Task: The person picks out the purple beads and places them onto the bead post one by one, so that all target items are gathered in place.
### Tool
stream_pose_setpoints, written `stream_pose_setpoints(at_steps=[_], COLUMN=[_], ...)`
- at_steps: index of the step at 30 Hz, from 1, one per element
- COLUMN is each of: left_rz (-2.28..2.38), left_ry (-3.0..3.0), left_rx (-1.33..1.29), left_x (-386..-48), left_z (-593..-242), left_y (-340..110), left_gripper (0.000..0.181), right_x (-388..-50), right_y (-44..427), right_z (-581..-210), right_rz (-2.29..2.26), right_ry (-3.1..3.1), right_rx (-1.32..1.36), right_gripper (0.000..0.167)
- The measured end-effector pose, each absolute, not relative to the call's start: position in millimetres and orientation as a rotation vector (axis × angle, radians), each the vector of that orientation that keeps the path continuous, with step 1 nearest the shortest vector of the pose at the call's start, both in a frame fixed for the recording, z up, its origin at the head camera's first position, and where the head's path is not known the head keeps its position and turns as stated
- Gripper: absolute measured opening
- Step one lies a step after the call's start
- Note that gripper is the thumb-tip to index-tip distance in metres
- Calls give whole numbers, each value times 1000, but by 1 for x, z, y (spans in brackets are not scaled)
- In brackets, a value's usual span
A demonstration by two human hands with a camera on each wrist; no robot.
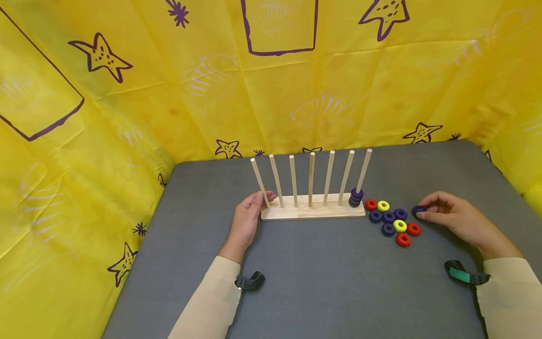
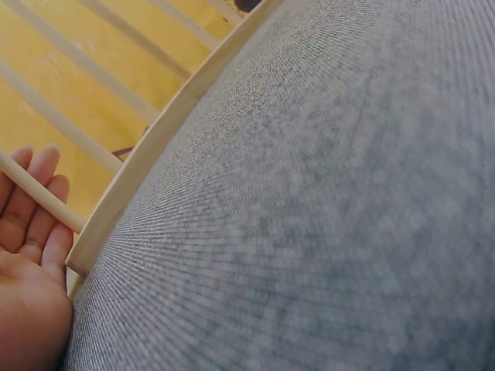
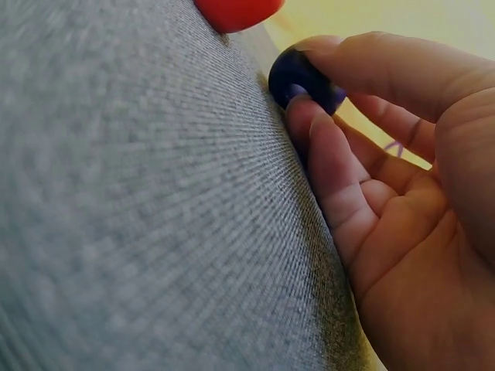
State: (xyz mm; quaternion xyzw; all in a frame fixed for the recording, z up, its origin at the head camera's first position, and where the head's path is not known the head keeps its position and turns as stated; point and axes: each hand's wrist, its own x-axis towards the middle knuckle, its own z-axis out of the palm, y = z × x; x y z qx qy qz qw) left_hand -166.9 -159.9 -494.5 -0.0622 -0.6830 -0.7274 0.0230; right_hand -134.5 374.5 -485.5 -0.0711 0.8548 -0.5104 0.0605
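Observation:
My right hand [image 1: 459,219] pinches a dark blue ring [image 1: 418,210] between thumb and fingers, just right of the loose rings; the right wrist view shows the pinched ring [image 3: 303,81] close to the cloth. My left hand [image 1: 247,219] is at the left end of a wooden base [image 1: 313,213] with several upright pegs, its fingers behind the leftmost peg [image 1: 259,181]. In the left wrist view that hand [image 2: 35,255] has its fingers extended beside the base's end; whether it touches is unclear. Dark blue rings [image 1: 355,197] are stacked on the rightmost peg [image 1: 364,169].
Loose rings lie right of the base: red [image 1: 403,240], yellow [image 1: 400,226] and dark blue [image 1: 387,230]. They rest on a grey cloth-covered table [image 1: 305,278]. A yellow patterned curtain [image 1: 271,94] stands behind the table and along its sides.

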Motion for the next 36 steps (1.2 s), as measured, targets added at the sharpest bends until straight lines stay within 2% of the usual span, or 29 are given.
stream_pose_setpoints(at_steps=[10, 28, 36], left_rz=[-2263, -2258, -2246], left_ry=[-2110, -2114, -2133], left_rx=[-184, -183, -163], left_x=[-167, -167, -166], left_z=[-495, -495, -493], left_y=[-159, -159, -160], left_gripper=[43, 43, 43], right_x=[-134, -133, -134], right_y=[369, 362, 359], right_z=[-481, -476, -475], right_rz=[-1377, -1394, -1424], right_ry=[2692, 2734, 2746], right_rx=[-234, -199, -101], right_gripper=[35, 33, 35])
